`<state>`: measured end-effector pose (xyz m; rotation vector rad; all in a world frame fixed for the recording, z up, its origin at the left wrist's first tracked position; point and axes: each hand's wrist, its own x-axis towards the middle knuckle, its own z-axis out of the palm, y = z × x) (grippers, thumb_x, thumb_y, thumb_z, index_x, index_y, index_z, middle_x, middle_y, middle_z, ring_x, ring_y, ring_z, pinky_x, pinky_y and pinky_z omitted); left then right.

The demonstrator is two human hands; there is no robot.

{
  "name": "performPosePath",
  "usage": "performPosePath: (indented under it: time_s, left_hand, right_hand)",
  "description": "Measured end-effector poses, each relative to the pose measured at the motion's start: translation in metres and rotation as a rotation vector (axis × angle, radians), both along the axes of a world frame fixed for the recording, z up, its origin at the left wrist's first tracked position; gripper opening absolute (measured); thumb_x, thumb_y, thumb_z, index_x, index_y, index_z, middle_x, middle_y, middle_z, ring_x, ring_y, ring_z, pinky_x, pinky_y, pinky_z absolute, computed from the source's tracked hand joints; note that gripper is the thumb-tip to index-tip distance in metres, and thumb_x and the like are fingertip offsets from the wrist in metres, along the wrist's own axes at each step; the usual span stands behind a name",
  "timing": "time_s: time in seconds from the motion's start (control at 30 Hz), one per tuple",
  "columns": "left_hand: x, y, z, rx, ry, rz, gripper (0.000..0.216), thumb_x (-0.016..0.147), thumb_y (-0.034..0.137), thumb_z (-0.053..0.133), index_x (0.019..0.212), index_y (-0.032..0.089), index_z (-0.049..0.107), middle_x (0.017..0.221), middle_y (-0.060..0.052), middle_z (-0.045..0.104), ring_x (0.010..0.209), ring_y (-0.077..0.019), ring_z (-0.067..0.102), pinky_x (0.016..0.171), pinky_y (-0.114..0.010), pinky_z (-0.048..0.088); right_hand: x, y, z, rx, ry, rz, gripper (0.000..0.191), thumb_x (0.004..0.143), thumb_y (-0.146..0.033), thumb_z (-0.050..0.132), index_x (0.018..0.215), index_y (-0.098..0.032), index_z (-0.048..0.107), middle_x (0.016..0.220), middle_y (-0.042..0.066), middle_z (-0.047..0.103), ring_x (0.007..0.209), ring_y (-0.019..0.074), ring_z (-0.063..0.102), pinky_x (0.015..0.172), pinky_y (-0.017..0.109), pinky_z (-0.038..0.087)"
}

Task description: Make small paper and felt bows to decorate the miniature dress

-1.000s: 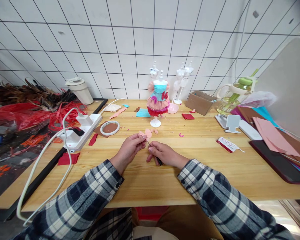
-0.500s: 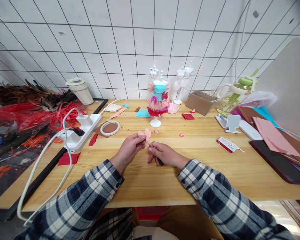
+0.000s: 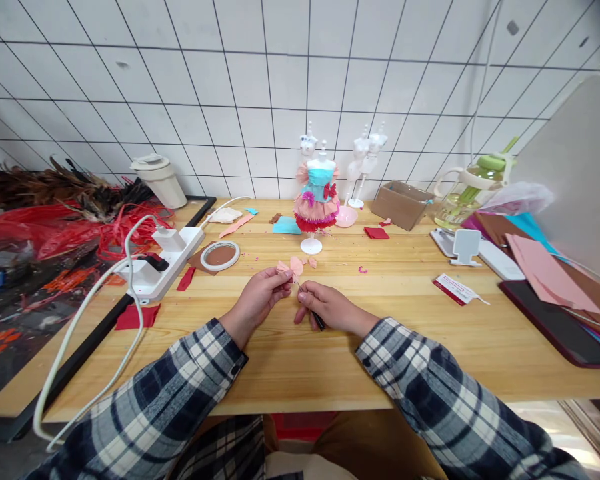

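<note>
My left hand (image 3: 264,293) pinches a light pink crepe-paper piece (image 3: 295,267) with rounded, petal-like lobes between thumb and fingertips. From the right, my right hand (image 3: 327,307) is closed around a slim black-handled tool (image 3: 319,322). Its thin metal tip points at the lower edge of the pink paper; whether they touch I cannot tell. The fingers hide most of the tool. Small pink paper scraps (image 3: 309,263) lie just beyond. Behind them stands a mini dress form (image 3: 316,200) wearing a blue, pink and red paper dress.
To the left are a tape roll (image 3: 203,256), a power strip (image 3: 173,263) with looping cables and a cup (image 3: 160,181). White mannequins (image 3: 363,163), a pink bowl (image 3: 347,217) and a cardboard box (image 3: 401,205) stand at the back. A phone stand (image 3: 466,248) and paper sheets (image 3: 547,270) are right.
The tool in my right hand has tilted slightly, and less of its black handle shows below the hand. My left hand and the pink paper have barely moved.
</note>
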<state>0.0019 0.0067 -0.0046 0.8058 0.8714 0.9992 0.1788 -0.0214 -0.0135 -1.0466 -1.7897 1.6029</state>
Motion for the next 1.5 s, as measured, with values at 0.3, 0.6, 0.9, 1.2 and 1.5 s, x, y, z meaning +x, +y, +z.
performPosePath:
  time_s: [0.3, 0.6, 0.9, 1.2, 1.5]
  left_hand:
    - [-0.001, -0.0003, 0.0006, -0.034, 0.014, 0.007, 0.02, 0.069, 0.026, 0.078, 0.078, 0.012, 0.066, 0.075, -0.004, 0.067, 0.069, -0.0107, 0.062, 0.068, -0.021, 0.049]
    - [-0.0012, -0.0002, 0.0018, -0.022, 0.003, 0.007, 0.019, 0.069, 0.024, 0.078, 0.078, 0.013, 0.066, 0.074, -0.002, 0.066, 0.068, -0.0095, 0.061, 0.068, -0.021, 0.047]
    - [-0.0013, -0.0003, -0.0001, 0.019, 0.03, -0.025, 0.022, 0.069, 0.028, 0.079, 0.078, 0.013, 0.066, 0.074, -0.001, 0.063, 0.067, -0.0093, 0.058, 0.066, -0.021, 0.046]
    - [0.0, -0.002, 0.0025, 0.037, 0.066, -0.035, 0.021, 0.068, 0.027, 0.079, 0.073, 0.013, 0.065, 0.071, -0.001, 0.063, 0.066, -0.0107, 0.058, 0.068, -0.024, 0.046]
    - [-0.0001, -0.0014, 0.0026, 0.034, 0.064, -0.038, 0.022, 0.066, 0.027, 0.08, 0.073, 0.012, 0.065, 0.07, -0.001, 0.062, 0.065, -0.0107, 0.058, 0.066, -0.023, 0.047]
  right_hand:
    - [0.0011, 0.0022, -0.0032, -0.014, -0.015, 0.025, 0.03, 0.094, -0.05, 0.042, 0.091, -0.021, 0.043, 0.075, 0.003, 0.072, 0.041, 0.0085, 0.053, 0.039, 0.018, 0.039]
    - [0.0021, 0.0004, 0.0024, -0.042, -0.027, 0.01, 0.033, 0.093, -0.053, 0.042, 0.09, -0.02, 0.045, 0.071, 0.003, 0.071, 0.04, 0.0078, 0.05, 0.038, 0.018, 0.035]
    - [0.0022, 0.0015, 0.0012, -0.061, 0.016, 0.032, 0.036, 0.092, -0.055, 0.043, 0.09, -0.02, 0.045, 0.07, 0.003, 0.07, 0.04, 0.0076, 0.05, 0.038, 0.018, 0.033]
    - [0.0025, 0.0018, 0.0028, -0.06, 0.026, 0.055, 0.032, 0.094, -0.052, 0.042, 0.088, -0.02, 0.044, 0.072, 0.003, 0.071, 0.04, 0.0073, 0.05, 0.037, 0.017, 0.033]
    - [0.0032, 0.0016, 0.0049, -0.064, 0.024, 0.071, 0.033, 0.093, -0.052, 0.042, 0.086, -0.02, 0.043, 0.073, 0.003, 0.071, 0.04, 0.0068, 0.049, 0.037, 0.017, 0.033]
